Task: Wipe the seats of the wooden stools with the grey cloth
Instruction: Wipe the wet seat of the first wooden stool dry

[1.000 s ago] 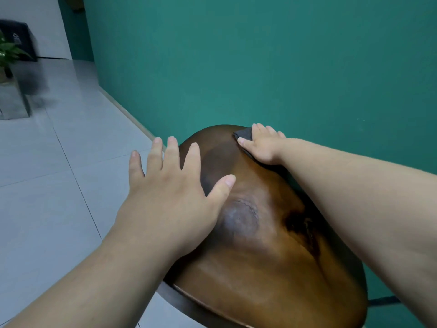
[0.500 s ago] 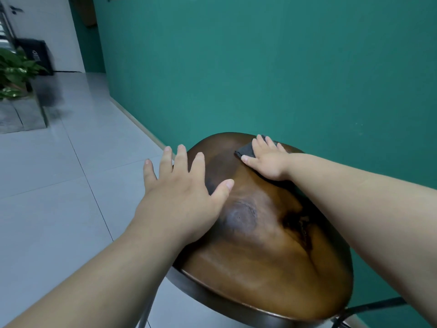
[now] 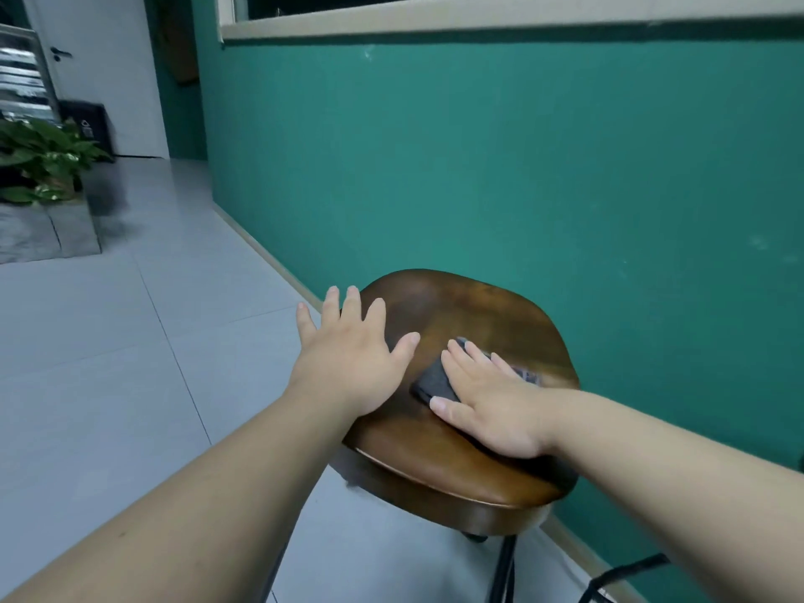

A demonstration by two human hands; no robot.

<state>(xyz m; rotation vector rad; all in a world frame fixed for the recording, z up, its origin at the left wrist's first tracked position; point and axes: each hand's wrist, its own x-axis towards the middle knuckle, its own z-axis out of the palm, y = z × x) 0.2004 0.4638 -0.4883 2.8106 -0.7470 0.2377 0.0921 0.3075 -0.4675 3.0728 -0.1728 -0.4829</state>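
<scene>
while the left hand [image 3: 348, 367] is spread on the stool seat [image 3: 478, 315], grey cloth [image 3: 435, 383] is pressed under the flat right hand [image 3: 496, 411].

No legible text, brand or number in view. Only mark: small white symbol on front of black bin [image 3: 83, 129], far left, beside white door [image 3: 113, 80]. Symbol outline roughly triangular, with pale smudge just below it. Both too small and blurred to read. Cannot tell whether smudge is lettering or a pictogram.
</scene>
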